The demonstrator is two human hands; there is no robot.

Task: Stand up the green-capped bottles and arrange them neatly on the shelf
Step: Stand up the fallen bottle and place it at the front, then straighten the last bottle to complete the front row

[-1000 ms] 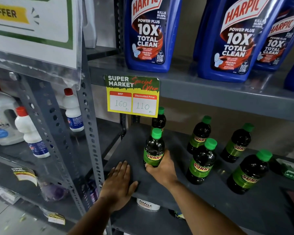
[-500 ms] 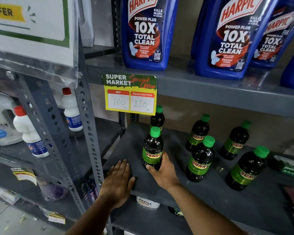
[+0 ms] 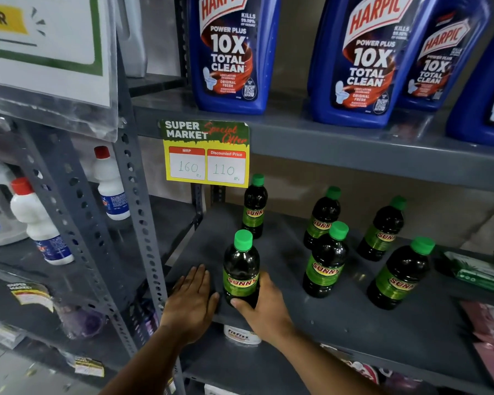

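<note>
Several dark green-capped bottles with green labels stand upright on the grey shelf (image 3: 340,323). The front left bottle (image 3: 241,269) is gripped at its base by my right hand (image 3: 264,309). My left hand (image 3: 193,302) lies flat, fingers apart, on the shelf's front left corner, just left of that bottle. Behind it stands another bottle (image 3: 254,208). To the right stand a front middle bottle (image 3: 327,260), a back middle bottle (image 3: 322,218), a back right bottle (image 3: 382,229) and a front right bottle (image 3: 401,275).
Large blue cleaner bottles (image 3: 231,52) fill the shelf above, with a yellow price tag (image 3: 206,153) hanging from its edge. A perforated grey upright (image 3: 137,212) stands left of my hands. White red-capped bottles (image 3: 37,220) sit on the left rack. Green packets (image 3: 476,272) lie at far right.
My right hand has slid the front left bottle slightly forward and left, toward my left hand. The left hand stays flat on the shelf corner.
</note>
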